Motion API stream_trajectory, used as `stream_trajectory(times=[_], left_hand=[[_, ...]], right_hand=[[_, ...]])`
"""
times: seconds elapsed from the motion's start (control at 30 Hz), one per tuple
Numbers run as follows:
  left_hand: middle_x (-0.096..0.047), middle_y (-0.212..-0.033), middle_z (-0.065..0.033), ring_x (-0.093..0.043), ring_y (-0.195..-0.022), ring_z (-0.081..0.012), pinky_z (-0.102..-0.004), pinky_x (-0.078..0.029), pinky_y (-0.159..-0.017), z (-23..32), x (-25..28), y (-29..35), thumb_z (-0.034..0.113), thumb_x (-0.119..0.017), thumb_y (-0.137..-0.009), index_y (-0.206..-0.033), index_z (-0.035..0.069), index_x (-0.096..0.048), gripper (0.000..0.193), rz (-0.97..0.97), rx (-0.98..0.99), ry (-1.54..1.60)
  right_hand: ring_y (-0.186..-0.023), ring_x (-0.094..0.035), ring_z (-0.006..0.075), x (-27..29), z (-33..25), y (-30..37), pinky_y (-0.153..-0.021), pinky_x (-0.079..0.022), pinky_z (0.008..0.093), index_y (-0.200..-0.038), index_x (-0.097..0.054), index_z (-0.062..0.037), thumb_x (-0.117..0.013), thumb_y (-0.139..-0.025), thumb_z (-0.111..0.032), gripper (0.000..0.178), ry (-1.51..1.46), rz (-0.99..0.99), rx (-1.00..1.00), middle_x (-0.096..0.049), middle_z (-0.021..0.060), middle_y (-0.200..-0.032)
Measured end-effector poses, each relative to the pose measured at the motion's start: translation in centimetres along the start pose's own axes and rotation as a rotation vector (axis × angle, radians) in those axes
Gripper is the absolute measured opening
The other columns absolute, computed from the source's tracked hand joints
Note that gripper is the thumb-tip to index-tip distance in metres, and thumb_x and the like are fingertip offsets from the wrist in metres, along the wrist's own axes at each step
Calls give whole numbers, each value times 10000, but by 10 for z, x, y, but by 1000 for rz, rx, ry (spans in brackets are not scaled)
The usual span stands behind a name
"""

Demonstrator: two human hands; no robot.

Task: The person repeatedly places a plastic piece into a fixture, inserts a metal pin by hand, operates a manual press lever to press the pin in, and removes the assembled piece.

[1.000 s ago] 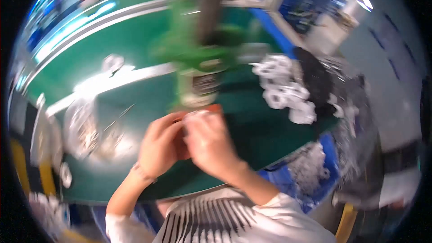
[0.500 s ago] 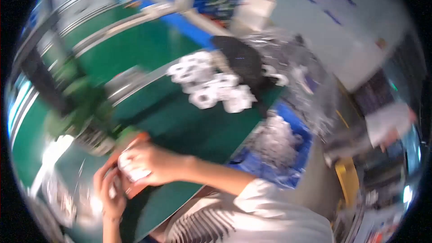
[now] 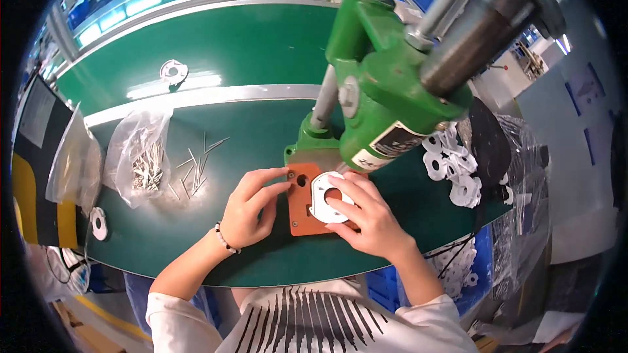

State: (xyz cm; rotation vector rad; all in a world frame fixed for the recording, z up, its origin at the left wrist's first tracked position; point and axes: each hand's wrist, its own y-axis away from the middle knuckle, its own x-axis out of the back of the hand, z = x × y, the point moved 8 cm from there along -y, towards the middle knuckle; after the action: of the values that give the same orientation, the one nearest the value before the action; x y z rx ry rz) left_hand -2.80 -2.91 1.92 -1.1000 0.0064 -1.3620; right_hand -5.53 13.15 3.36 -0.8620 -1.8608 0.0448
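Note:
A white plastic ring-shaped part (image 3: 318, 197) lies on the orange fixture plate (image 3: 299, 212) of a green hand press (image 3: 399, 91). My right hand (image 3: 373, 222) grips the part from the right, with thumb at its lower edge and fingers across its top and centre hole. To its left, my left hand (image 3: 252, 206) holds nothing. Its fingers are bent and apart, the fingertips at the plate's left edge. The press head hangs above and behind the plate. My right fingers hide part of the ring.
Left on the green table are a clear bag of metal pins (image 3: 147, 167), loose pins (image 3: 195, 173) and a single white part (image 3: 99, 225). White parts (image 3: 451, 167) pile up at right, beside a black bundle (image 3: 489, 144). A blue bin (image 3: 483, 261) stands below. Another part (image 3: 173, 73) lies beyond.
My view has swung from the right to face the press. The hands, earlier close together around a white part, are now apart; the right holds the part on the plate.

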Motion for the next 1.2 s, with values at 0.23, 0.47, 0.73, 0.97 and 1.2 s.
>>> stream_trajectory(times=[0.23,0.47,0.73,0.97,1.2], left_hand=[[-562,-1138,-144,-569,-964,-324,-378,-481,-791,-1,-1,1,-150,-553,-648,-1029,25,-577,420,12,-13,8],[-566,-1128,-152,-573,-959,-320,-370,-480,-788,2,0,-2,-156,-546,-647,-1013,20,-581,408,19,-8,41],[-560,-1141,-167,-568,-973,-323,-364,-480,-787,11,0,-7,-148,-555,-652,-1026,16,-582,410,53,-15,57],[-524,-1215,-164,-522,-1099,-330,-413,-425,-896,20,-8,-9,-9,-620,-715,-1072,16,-572,361,7,-45,35],[-459,-1316,-156,-422,-1245,-304,-510,-312,-996,34,-34,-6,377,-621,-802,-1167,38,-535,505,-306,-127,-244]], right_hand=[[-1148,-483,357,1,10,0,-966,-407,425,-1006,-643,-33,-782,-631,-140,414,-33,37,-49,-453,212,-1295],[-1148,-493,310,5,23,-4,-977,-396,391,-899,-631,-39,-830,-582,-172,398,-92,-53,-67,-467,189,-1306],[-1180,-453,302,7,28,-9,-1000,-351,399,-1159,-545,-32,-808,-616,-235,637,-115,-97,-111,-475,156,-1323],[-1255,-292,407,-4,25,2,-1030,-250,541,-1233,-515,-56,-687,-745,-385,612,167,-152,-45,-383,220,-1290],[-1260,-263,402,8,20,-10,-1041,-254,500,-1221,-533,-87,-714,-716,-388,615,219,-214,-78,-375,180,-1238]])
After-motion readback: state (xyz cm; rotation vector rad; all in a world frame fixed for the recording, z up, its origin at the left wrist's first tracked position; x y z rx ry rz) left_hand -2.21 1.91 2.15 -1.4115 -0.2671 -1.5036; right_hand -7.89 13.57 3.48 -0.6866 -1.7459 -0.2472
